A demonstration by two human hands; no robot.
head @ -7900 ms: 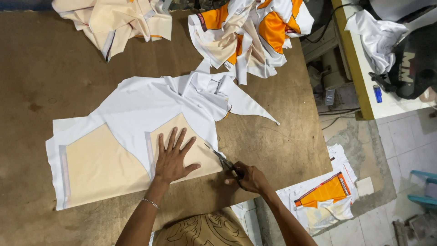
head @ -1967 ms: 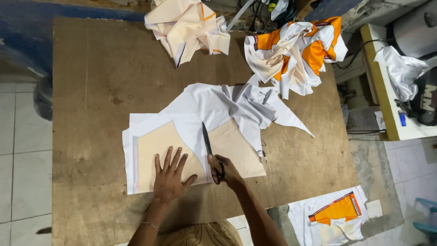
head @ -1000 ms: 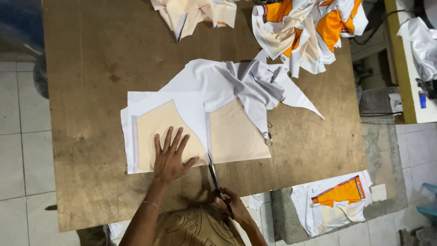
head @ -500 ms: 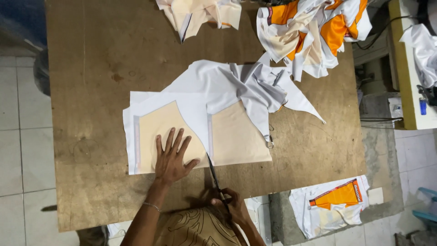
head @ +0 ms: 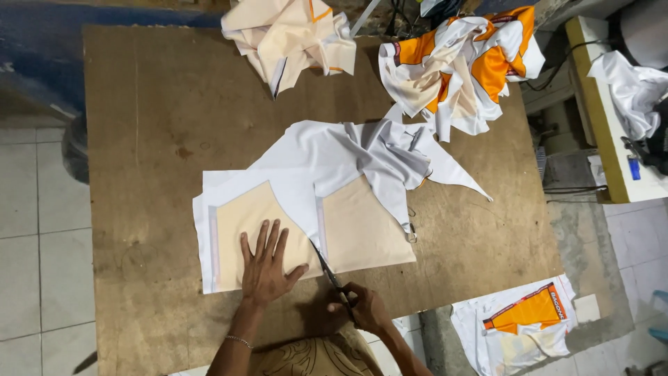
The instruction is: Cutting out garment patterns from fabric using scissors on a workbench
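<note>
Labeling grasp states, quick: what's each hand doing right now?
Left hand: open, flat on the fabric.
Right hand: closed on the scissors.

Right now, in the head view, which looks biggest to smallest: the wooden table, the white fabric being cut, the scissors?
1. Wooden table, largest by far.
2. White fabric, spread across its middle.
3. Scissors, smallest, held in the right hand.
</note>
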